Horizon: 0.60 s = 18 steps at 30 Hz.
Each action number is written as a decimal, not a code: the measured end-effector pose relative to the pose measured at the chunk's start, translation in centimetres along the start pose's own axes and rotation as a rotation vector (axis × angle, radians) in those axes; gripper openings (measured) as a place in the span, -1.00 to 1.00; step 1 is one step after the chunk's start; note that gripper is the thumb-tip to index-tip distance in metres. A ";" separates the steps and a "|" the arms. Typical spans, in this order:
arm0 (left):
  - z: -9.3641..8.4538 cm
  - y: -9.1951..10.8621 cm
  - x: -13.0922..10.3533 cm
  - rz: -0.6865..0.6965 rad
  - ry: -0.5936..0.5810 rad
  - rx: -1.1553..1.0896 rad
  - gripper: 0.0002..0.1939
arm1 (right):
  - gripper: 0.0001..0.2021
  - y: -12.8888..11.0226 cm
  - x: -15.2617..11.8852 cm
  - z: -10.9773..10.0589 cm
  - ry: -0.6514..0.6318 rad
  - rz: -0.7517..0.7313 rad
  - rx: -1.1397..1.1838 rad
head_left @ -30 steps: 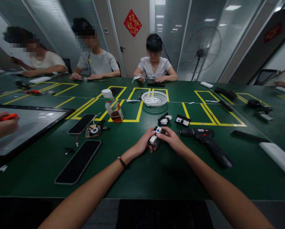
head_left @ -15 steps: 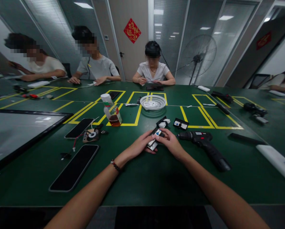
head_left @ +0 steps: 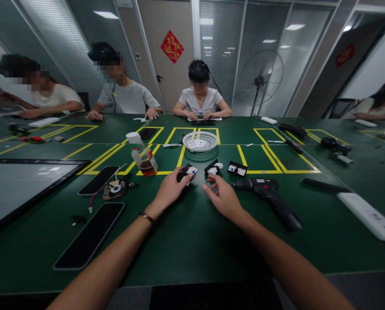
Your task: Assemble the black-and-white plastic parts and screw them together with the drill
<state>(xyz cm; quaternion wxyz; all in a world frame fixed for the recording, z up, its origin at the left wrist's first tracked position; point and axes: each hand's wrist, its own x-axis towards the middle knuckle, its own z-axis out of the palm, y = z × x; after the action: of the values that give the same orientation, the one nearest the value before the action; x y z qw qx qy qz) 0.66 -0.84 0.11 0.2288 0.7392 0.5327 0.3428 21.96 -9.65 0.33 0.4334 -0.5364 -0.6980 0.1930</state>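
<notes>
My left hand (head_left: pixel 170 187) grips a small flat black case (head_left: pixel 190 172) with a white, blue-marked piece showing on it; the thumb lies over its near side. A hand's width to the right, my right hand (head_left: pixel 223 196) is empty, its fingers loosely bent and apart. Just beyond its fingertips lies a similar black case (head_left: pixel 213 168) with white pieces sticking out. Another black case (head_left: pixel 237 168) with white pieces rests to the right of that one. To the right of my right hand, a black cordless drill (head_left: pixel 269 196) lies on its side.
On the green table (head_left: pixel 179 254) are a tilted-looking bottle (head_left: pixel 143 155) of brown liquid, a white plastic basket (head_left: pixel 200 142), phones (head_left: pixel 90 237) and a small wired part (head_left: pixel 115 189) at left, and a white power bank (head_left: pixel 368 215) at right. Several people sit around the table.
My hands have separated. The left hand has carried the black case left and forward, near the other cases; the right hand has let go of it.
</notes>
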 end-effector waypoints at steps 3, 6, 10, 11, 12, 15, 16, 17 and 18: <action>0.1 -0.4 2.0 0.118 0.032 0.218 -0.36 | -0.61 0.0 -0.2 0.1 -0.036 -0.038 -0.019; 0.7 -0.8 3.6 0.220 0.014 0.351 -0.42 | -0.62 0.2 -0.1 0.2 -0.074 -0.051 -0.013; 1.8 -1.7 4.3 0.160 0.018 0.398 -0.39 | -0.61 0.7 0.2 -0.1 -0.086 -0.010 0.031; 1.9 -1.9 4.3 0.146 0.028 0.387 -0.37 | -0.60 0.7 0.3 -0.2 -0.084 0.000 0.045; 1.9 -2.1 4.3 0.137 0.039 0.375 -0.35 | -0.60 0.7 0.3 -0.2 -0.083 0.005 0.059; 1.5 -2.3 4.2 0.121 0.073 0.333 -0.29 | -0.61 0.4 0.5 -0.4 -0.046 0.005 0.093; 1.2 -2.3 4.2 0.122 0.088 0.311 -0.28 | -0.61 0.4 0.6 -0.6 -0.029 -0.003 0.099; 0.9 -2.3 4.2 0.125 0.108 0.284 -0.27 | -0.62 0.3 0.8 -1.0 -0.003 -0.014 0.097; 0.4 -2.2 4.1 0.129 0.133 0.253 -0.28 | -0.63 0.4 1.1 -1.5 0.031 -0.028 0.086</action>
<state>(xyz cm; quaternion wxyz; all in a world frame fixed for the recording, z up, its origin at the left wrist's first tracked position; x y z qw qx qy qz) 0.38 3.77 -0.68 0.0756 0.7704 0.5372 0.3350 23.42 -8.80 1.30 0.4695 -0.5104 -0.6897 0.2083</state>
